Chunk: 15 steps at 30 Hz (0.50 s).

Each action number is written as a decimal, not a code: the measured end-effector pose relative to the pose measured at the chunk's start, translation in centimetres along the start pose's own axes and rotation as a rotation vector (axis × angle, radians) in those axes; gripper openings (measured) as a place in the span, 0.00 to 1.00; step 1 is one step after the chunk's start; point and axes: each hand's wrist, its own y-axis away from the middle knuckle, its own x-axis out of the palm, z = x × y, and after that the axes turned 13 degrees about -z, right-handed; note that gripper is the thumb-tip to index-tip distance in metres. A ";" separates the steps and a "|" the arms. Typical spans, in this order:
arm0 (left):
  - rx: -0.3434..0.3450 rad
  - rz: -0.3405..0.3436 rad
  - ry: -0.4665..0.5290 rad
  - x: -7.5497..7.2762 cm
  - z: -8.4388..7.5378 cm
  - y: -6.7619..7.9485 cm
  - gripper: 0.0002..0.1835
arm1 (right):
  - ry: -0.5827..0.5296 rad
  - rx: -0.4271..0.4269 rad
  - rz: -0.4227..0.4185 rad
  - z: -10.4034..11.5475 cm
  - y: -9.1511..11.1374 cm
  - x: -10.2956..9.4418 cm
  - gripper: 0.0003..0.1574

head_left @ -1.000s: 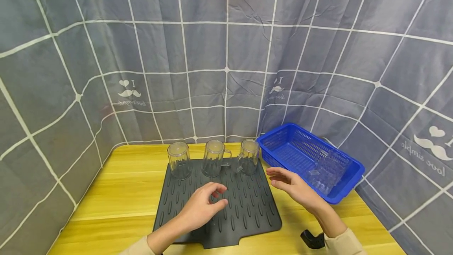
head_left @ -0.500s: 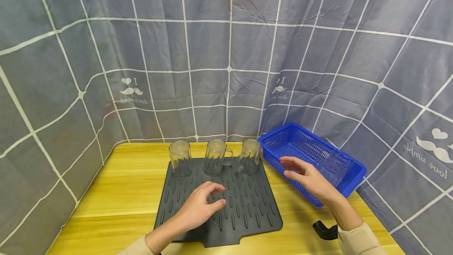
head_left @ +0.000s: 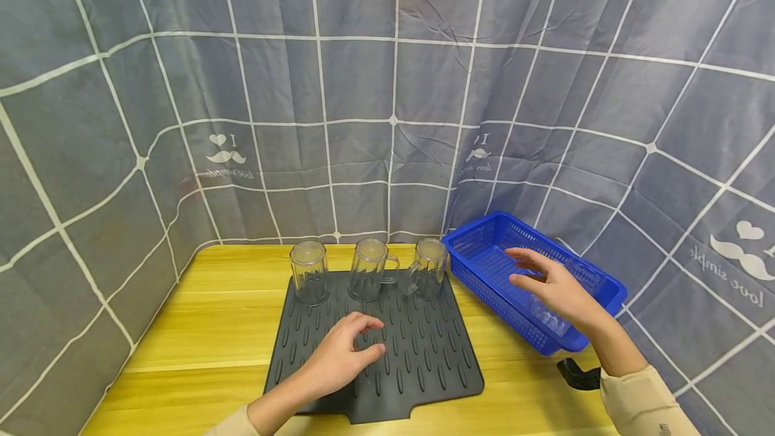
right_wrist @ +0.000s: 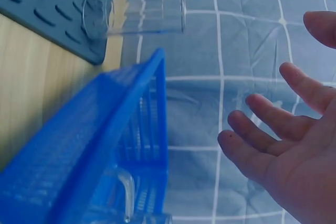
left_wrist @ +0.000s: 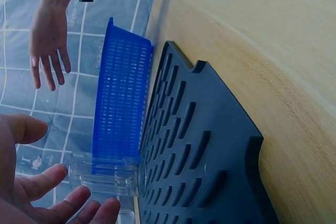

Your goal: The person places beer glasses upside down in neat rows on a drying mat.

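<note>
From where I stand, three clear glass mugs [head_left: 366, 271] line the far edge of a black ridged draining mat [head_left: 418, 382], seemingly upside down, presumably so any water can run out onto the ridges. The middle one's handle points right and the right one's points left; I can't make out a handle on the left one. Beside the mat on the wood-grain tabletop [head_left: 200, 328], a blue perforated basket [head_left: 484, 295] holds more clear glassware [head_left: 549, 319], penned in by its walls. Both hands are empty and well apart, fingers loosely bent: the right hand [head_left: 557, 288] is over the basket, the left hand [head_left: 340, 356] above the mat, perhaps parked there clear of the mugs.
</note>
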 end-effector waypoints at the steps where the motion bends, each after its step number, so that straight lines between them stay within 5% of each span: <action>1: -0.001 0.001 0.000 0.0 0.0 0.0 0.19 | 0.013 0.001 -0.003 -0.1 0.0 -0.2 0.32; 15: -0.015 0.012 0.059 -0.1 0.5 0.1 0.19 | 0.124 -0.002 -0.076 -2.6 -0.6 -2.0 0.36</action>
